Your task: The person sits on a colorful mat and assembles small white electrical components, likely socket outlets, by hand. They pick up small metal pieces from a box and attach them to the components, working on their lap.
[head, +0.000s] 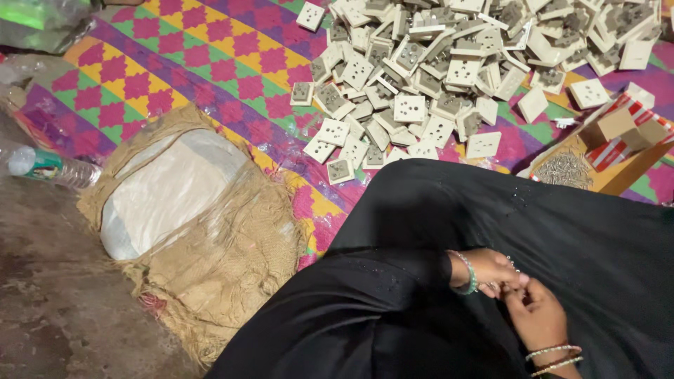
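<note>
Both my hands rest in my lap on a black garment (435, 210) at the lower right. My left hand (490, 270) wears a green bangle and comes in from the left. My right hand (537, 316), with thin bangles at the wrist, comes up from the bottom edge. Their fingertips meet and are curled together; anything pinched between them is too small to make out. A large pile of white socket plates (449, 63) lies beyond my knees on a colourful patterned mat (210, 63).
A shallow cardboard tray of metal screws (565, 168) sits at the right beside a red-and-white box (621, 130). A burlap sack with a white plastic lining (175, 203) lies to the left. A plastic bottle (49, 165) lies at the left edge on bare ground (56, 309).
</note>
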